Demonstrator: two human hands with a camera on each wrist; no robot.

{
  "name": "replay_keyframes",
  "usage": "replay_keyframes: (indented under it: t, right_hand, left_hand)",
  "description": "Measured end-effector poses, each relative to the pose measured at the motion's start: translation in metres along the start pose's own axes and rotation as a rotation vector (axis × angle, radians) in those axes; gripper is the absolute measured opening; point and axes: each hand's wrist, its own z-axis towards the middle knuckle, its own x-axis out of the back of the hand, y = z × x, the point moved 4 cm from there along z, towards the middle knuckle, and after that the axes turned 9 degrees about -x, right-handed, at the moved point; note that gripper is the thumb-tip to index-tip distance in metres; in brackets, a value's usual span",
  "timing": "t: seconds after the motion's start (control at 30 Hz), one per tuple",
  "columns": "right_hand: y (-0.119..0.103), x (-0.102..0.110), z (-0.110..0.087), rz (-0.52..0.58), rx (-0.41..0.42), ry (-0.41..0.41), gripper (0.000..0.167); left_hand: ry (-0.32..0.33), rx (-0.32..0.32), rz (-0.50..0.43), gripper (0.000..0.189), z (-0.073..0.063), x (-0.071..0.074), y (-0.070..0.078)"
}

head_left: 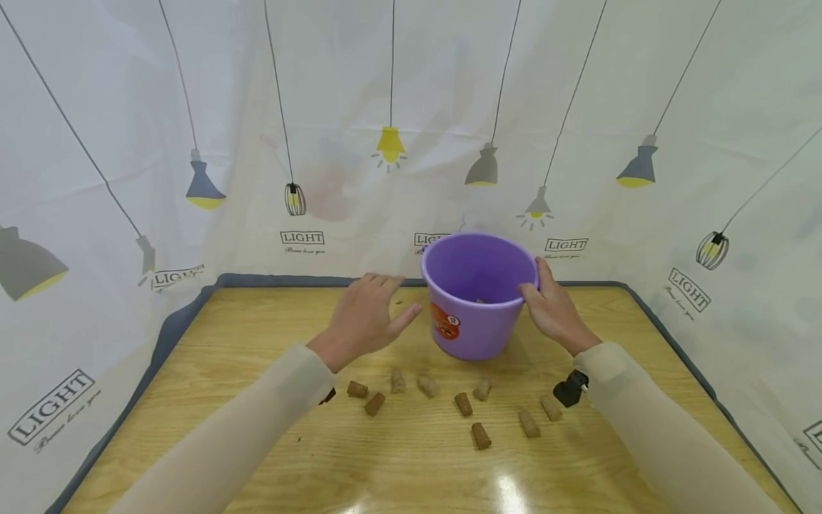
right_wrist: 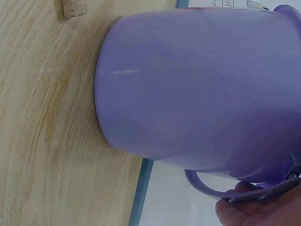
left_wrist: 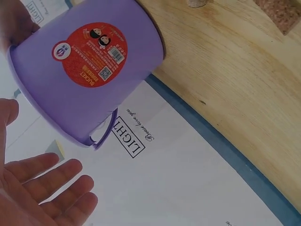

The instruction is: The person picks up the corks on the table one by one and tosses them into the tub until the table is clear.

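Observation:
A purple plastic bucket (head_left: 477,325) with a round red sticker (left_wrist: 96,54) stands near the back of the wooden table. My right hand (head_left: 557,308) grips its rim on the right side, thumb over the edge. In the right wrist view, the fingers (right_wrist: 249,207) of that hand lie around the bucket's handle (right_wrist: 204,187). Just left of the bucket, my left hand (head_left: 362,318) is held with fingers extended, apart from the rim and holding nothing. A small part of something pale shows inside the bucket (head_left: 480,300).
Several corks lie scattered on the table in front of the bucket, among them a dark brown cork (head_left: 480,436) and a pale cork (head_left: 529,423). Behind the table (head_left: 257,335) hangs a white curtain (head_left: 359,200) printed with lamps, around the back and both sides.

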Motion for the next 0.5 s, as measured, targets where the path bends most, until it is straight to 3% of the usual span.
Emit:
replay_keyframes:
  t: [0.5]
  right_hand:
    - [0.000, 0.000, 0.000, 0.010, -0.003, -0.005, 0.076]
  left_hand:
    - [0.013, -0.024, -0.027, 0.049, -0.019, -0.010, -0.007]
